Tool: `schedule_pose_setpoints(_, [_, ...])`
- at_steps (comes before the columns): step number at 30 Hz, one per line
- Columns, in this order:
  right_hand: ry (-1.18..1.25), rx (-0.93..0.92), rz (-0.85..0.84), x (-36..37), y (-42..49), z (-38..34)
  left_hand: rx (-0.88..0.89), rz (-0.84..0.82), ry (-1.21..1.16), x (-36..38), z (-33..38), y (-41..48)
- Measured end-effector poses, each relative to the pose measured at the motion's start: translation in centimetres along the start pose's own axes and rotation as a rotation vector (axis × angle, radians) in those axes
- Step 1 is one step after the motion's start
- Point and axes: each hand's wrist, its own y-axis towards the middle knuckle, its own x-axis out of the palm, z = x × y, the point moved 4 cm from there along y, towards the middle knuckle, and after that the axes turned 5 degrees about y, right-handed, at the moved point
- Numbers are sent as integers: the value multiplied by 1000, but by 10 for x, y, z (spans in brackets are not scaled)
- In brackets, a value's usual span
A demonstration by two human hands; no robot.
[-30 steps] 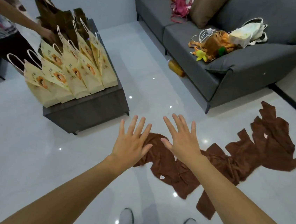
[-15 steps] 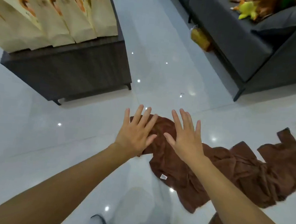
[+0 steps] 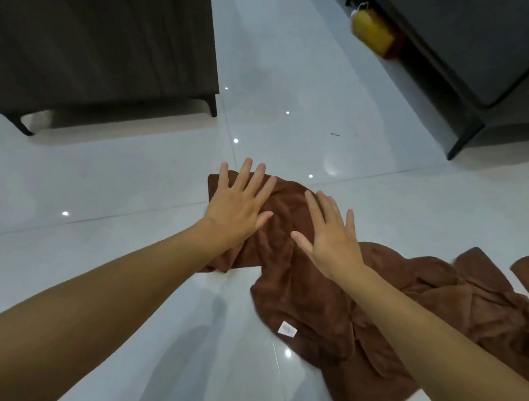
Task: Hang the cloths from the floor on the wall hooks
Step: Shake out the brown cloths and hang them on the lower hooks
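Lower now than a second ago, both hands have closed in on the brown cloths point(image 3: 310, 306), which fill more of the view, while the paper bags have slipped out of the top of the frame. Left hand point(image 3: 236, 207) is spread over the left end of the nearest cloth and right hand point(image 3: 327, 239) over its middle. Each grip is wide, fingers straight and splayed, holding nothing; whether the palms touch the fabric cannot be told. The cloths lie rumpled and overlapping in a line on the glossy white floor point(image 3: 93, 198), running off to the right between a dark low surface point(image 3: 94, 35) and a grey sofa point(image 3: 485, 44). A small white tag point(image 3: 288, 329) shows on a near edge. No hooks are in view. The fabric looks soft, light and limp, likely to sag and drag its neighbours if lifted from the middle. A pinch at the free left corner should peel one cloth cleanly off the slick tiles.
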Motion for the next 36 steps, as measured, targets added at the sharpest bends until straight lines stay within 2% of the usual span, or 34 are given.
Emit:
schedule_pose_setpoints(6, [49,100,4,28,1,33,25,-11,11,24,19,31])
schedule_pose_setpoints(13, [38,194,-55,59,-7,61,61,-64,-59,57,56,19])
schedule_pose_setpoints(16, [43,196,-137,76,-10,65,131,-102,-5,76,61,10])
schedule_pose_setpoints(20, [172,285,-278,90,-22,73,157,-170,-43,94,64,4])
schedule_pose_setpoints(27, [172,305,-406,103,-51,87,234,-380,-191,124,103,-20])
schedule_pose_setpoints(31, [189,303,-374,99,-48,88,225,-630,-399,141,120,-24])
schedule_pose_setpoints(36, [226,265,-330,90,-40,76,137,-569,-687,136,125,-15])
